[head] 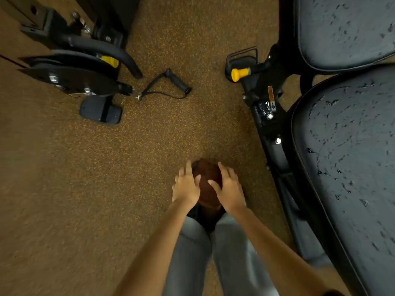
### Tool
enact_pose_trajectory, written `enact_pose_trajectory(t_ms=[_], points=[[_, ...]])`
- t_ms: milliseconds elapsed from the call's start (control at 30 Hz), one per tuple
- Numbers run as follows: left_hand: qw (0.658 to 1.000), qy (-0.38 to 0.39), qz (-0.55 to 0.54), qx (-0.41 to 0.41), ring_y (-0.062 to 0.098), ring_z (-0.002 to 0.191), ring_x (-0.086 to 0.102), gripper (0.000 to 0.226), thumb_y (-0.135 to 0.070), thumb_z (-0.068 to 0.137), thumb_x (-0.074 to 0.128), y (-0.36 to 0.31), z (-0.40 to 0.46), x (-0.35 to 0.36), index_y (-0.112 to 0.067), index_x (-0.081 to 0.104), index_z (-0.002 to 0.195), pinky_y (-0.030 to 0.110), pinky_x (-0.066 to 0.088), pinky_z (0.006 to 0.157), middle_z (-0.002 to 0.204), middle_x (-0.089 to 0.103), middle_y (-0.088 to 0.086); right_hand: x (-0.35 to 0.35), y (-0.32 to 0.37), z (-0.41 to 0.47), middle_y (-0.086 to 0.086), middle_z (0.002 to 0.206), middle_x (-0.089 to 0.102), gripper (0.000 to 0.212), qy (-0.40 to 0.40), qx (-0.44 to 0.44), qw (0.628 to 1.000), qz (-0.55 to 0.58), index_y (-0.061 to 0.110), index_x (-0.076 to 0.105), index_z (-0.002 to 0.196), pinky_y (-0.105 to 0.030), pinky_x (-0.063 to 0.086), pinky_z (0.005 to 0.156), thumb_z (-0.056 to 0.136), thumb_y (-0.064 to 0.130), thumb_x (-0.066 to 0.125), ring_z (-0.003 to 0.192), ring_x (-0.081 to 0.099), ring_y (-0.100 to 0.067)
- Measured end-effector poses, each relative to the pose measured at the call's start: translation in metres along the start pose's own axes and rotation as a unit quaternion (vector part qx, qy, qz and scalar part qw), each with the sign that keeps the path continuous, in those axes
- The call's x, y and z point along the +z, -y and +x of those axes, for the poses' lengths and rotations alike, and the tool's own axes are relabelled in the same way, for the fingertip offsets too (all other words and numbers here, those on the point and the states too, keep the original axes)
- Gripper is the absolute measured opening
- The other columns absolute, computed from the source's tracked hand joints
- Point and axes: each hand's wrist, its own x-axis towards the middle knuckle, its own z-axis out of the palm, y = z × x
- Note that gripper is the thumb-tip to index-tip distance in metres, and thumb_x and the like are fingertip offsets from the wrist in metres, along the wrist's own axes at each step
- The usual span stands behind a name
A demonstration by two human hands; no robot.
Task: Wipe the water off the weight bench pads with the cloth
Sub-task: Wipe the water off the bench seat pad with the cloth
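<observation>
Two black weight bench pads lie along the right side, both beaded with water: the far pad (346,28) and the larger near pad (352,167). Low in the middle, my left hand (186,186) and my right hand (229,189) are held with fingers spread on either side of a dark brown rounded thing (208,178) over the floor. I cannot tell whether that brown thing is a bunched cloth or a shoe. Neither hand touches the pads, which are well to the right of them.
The bench's black frame (267,116) with a yellow adjustment knob (238,74) runs beside the pads. At the left stands a cable machine base (72,77), with a black cable handle (177,82) lying on the speckled brown floor. My grey trouser legs (188,253) fill the bottom centre.
</observation>
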Motion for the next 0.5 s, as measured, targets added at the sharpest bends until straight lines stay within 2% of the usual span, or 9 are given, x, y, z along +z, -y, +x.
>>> enact_pose_trajectory(t_ms=[67,167,333,433,500], points=[[1.0,0.011,-0.017,-0.022,0.035,0.133,0.037,0.058,-0.024,0.1,0.044,0.001,0.001,0.003,-0.009,0.018,0.15,0.045,0.037,0.105,0.147,0.033,0.019,0.001,-0.003,-0.001,-0.014,0.146,0.035,0.066,-0.007,0.012,0.999,0.031,0.012,0.026,0.151,-0.039,0.036,0.108,0.096,0.036,0.055,0.135,0.033,-0.03],[0.999,-0.007,-0.015,-0.044,0.036,0.118,0.052,0.045,-0.017,0.095,0.054,0.004,0.0,0.007,-0.006,0.042,0.138,0.042,0.046,0.094,0.127,0.053,0.02,0.004,-0.004,-0.001,-0.015,0.14,0.036,0.062,-0.007,0.044,0.998,0.034,0.008,0.035,0.146,-0.034,0.038,0.104,0.094,0.031,0.06,0.131,0.037,-0.031],[0.992,-0.034,-0.101,-0.07,0.031,0.105,0.063,0.032,-0.01,0.088,0.064,0.002,0.002,0.0,-0.005,0.06,0.119,0.04,0.05,0.091,0.11,0.066,0.017,0.001,0.003,0.004,-0.015,0.131,0.047,0.046,-0.026,0.082,0.993,0.08,0.004,0.048,0.129,-0.032,0.041,0.093,0.09,0.019,0.067,0.119,0.051,-0.03],[0.992,-0.025,-0.105,-0.065,0.029,0.108,0.062,0.03,-0.016,0.089,0.063,-0.006,0.003,-0.008,-0.009,0.062,0.119,0.041,0.047,0.095,0.111,0.067,0.013,-0.004,0.009,0.006,-0.015,0.127,0.054,0.042,-0.033,0.095,0.989,0.109,0.004,0.051,0.126,-0.034,0.043,0.094,0.091,0.02,0.066,0.117,0.053,-0.03],[0.996,-0.018,-0.067,-0.064,0.029,0.12,0.054,0.034,-0.022,0.093,0.057,-0.014,0.003,-0.015,-0.012,0.058,0.125,0.047,0.039,0.102,0.123,0.06,0.011,-0.01,0.016,0.004,-0.015,0.125,0.055,0.04,-0.043,0.103,0.985,0.133,0.003,0.053,0.125,-0.034,0.044,0.092,0.091,0.021,0.065,0.115,0.054,-0.029]])
